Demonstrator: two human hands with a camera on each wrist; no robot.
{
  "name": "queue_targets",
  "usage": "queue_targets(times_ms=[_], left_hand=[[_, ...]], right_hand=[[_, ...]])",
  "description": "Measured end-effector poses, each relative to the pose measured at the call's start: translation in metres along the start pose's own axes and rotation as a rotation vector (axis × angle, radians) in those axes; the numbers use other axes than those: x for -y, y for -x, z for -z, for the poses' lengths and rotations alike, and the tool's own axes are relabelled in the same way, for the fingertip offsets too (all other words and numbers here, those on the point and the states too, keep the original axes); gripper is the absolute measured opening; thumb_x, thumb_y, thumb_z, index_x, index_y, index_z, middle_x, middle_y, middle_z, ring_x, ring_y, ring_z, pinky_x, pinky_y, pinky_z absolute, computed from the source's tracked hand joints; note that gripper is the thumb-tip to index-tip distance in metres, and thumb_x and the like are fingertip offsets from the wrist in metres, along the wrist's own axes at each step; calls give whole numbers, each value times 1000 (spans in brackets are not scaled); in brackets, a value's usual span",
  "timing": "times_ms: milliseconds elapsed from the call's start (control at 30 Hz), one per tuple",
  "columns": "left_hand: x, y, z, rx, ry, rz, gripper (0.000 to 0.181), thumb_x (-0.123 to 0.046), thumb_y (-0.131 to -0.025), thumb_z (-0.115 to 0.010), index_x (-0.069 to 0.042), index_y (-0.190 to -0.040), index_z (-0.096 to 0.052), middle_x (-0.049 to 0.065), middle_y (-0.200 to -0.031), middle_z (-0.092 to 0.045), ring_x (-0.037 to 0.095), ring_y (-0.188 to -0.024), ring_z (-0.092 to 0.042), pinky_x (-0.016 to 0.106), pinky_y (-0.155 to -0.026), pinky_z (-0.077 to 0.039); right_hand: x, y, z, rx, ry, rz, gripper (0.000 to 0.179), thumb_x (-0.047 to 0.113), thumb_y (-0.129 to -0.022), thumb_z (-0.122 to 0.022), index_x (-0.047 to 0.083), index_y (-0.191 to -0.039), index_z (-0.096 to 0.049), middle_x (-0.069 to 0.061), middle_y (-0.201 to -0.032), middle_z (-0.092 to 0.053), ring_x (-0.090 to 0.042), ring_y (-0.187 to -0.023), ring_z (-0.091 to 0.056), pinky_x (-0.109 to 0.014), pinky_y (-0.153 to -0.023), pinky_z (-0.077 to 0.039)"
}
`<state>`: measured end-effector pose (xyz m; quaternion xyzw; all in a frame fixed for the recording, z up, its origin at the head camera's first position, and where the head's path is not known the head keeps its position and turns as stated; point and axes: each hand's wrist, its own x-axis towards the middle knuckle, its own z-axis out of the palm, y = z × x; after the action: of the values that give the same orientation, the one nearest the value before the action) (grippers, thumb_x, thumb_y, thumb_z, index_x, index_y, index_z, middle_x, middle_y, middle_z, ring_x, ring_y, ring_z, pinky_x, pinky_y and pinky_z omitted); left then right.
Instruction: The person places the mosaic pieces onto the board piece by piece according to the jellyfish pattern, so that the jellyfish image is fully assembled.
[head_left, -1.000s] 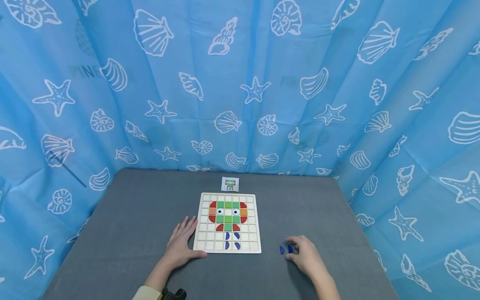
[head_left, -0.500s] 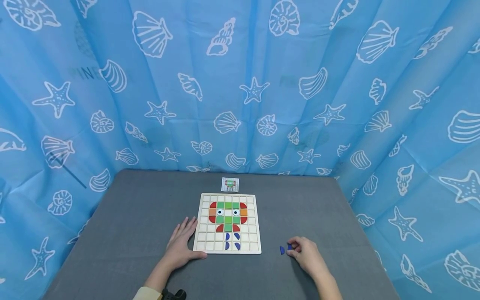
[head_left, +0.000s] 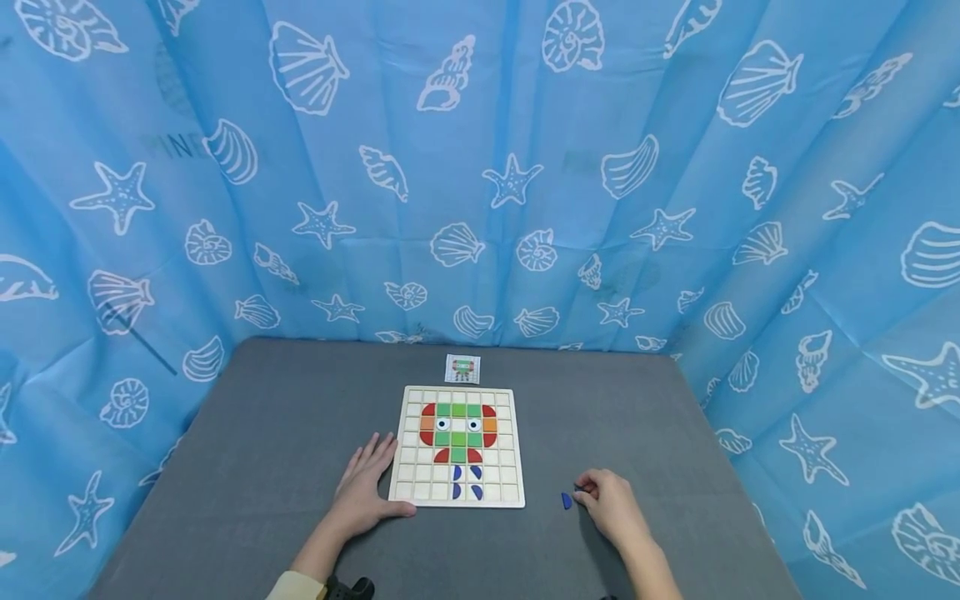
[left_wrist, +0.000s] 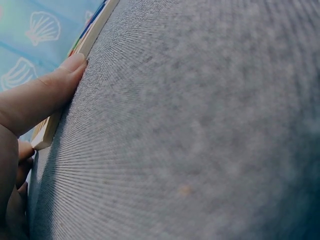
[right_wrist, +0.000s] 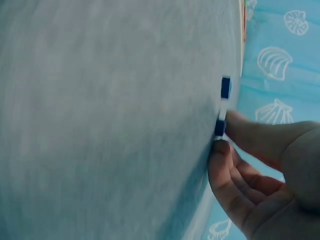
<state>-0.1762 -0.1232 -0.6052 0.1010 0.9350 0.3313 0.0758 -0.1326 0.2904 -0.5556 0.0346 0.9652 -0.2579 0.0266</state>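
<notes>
My left hand rests at the lower left corner of a square wooden grid board, fingers along its left side and thumb at its front edge. In the left wrist view the thumb touches the board's side. On the grid, red, green and orange tiles form a figure with two eye tiles and several blue half-circle pieces below. To the right of the board, my right hand pinches a blue half-circle piece between thumb and fingertips, close to the cloth. Another blue half-circle piece lies just left of those fingertips.
A small picture card with a similar figure lies behind the board. Grey cloth covers the table. A blue curtain with shell prints hangs around its back and sides.
My right thumb and fingers have closed on the nearer blue half-circle piece, which now shows less between them. The left hand and the board stay in place.
</notes>
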Motion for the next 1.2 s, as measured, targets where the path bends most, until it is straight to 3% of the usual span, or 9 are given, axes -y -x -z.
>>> queue_targets(times_ms=[267, 567, 667, 867, 1200], left_hand=[[4, -1, -1, -17, -9, -36, 129, -71, -60, -84, -12, -161, -28, 7, -168, -23, 34, -157, -9, 56, -125, -9], [2, -3, 0, -13, 2, -19, 128, -72, -60, -83, -12, -160, -30, 7, -168, -25, 33, -157, -9, 55, -125, -8], [2, -2, 0, -10, -4, -19, 129, -72, -60, -83, -12, -160, -29, 7, -168, -24, 34, -157, -9, 56, -125, -9], [2, -1, 0, -9, -6, -22, 130, -72, -60, -83, -11, -160, -28, 8, -168, -24, 35, -157, -9, 57, -125, -9], [1, -1, 1, -3, -7, -23, 129, -71, -60, -84, -11, -160, -28, 8, -168, -23, 35, -157, -8, 57, -125, -10]], right_hand=[[-7, 3, 6, 93, -98, -5, 21, 1, -82, -79, 6, -102, -73, -1, -90, -63, -12, -76, -60, -30, -66, -52], [-2, 1, 8, 46, -166, -15, 22, 4, -85, -78, 5, -106, -73, 1, -86, -68, -10, -76, -64, -27, -66, -55], [4, 1, 6, 11, -209, 5, 27, 3, -84, -78, 3, -111, -73, -1, -88, -70, -8, -75, -64, -25, -66, -55], [22, 0, 0, -66, -161, 106, 22, 4, -83, -81, 6, -104, -75, 2, -83, -68, -4, -69, -60, -23, -62, -53], [62, -7, -13, -65, -119, 203, 23, 9, -83, -82, 6, -105, -75, 0, -88, -69, -3, -71, -57, -25, -63, -51]])
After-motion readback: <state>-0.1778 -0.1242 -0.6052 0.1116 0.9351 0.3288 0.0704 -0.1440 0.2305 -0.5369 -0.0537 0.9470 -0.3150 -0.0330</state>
